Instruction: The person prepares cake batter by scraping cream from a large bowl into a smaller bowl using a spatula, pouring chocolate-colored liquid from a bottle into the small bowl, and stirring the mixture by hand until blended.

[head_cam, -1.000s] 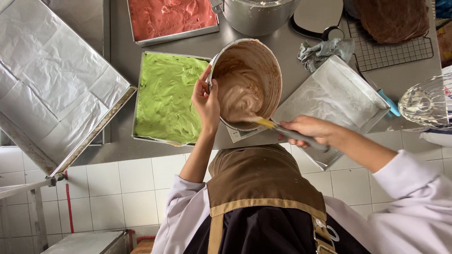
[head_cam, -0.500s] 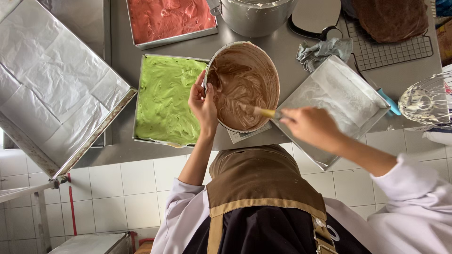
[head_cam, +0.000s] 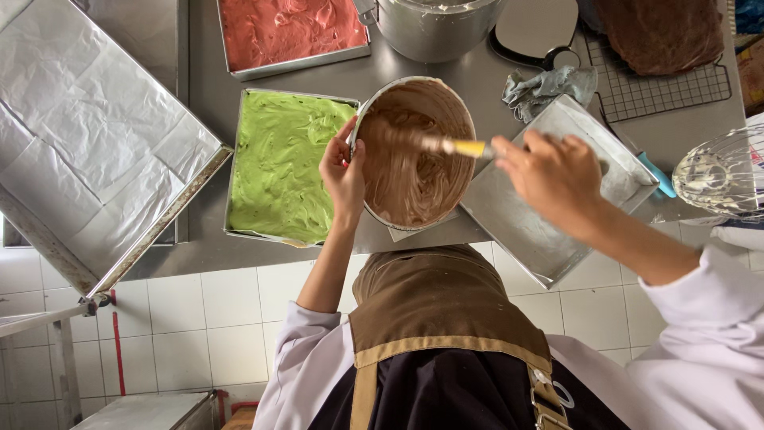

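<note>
My left hand (head_cam: 344, 171) grips the near rim of a round metal bowl (head_cam: 460, 105) of brown chocolate batter, held tilted over the steel counter. My right hand (head_cam: 549, 171) is closed on a yellow-handled spatula (head_cam: 468, 147). Its blurred blade reaches into the batter inside the bowl. A foil-lined tray (head_cam: 549, 239) lies under my right hand, just right of the bowl. Left of the bowl sits a tray (head_cam: 232, 171) spread with green batter.
A tray (head_cam: 294, 65) of red batter and a large metal pot (head_cam: 434, 32) stand behind the bowl. A big foil-lined tray (head_cam: 87, 135) leans at the left. A cloth (head_cam: 549, 84), wire rack (head_cam: 668, 91) with brown cake, blue-handled tool (head_cam: 656, 175) and whisk (head_cam: 716, 171) crowd the right.
My right hand has risen and shifted right, sweeping the spatula across the batter. The bowl has turned from a steep tilt to face more upward; my left hand stays on its rim.
</note>
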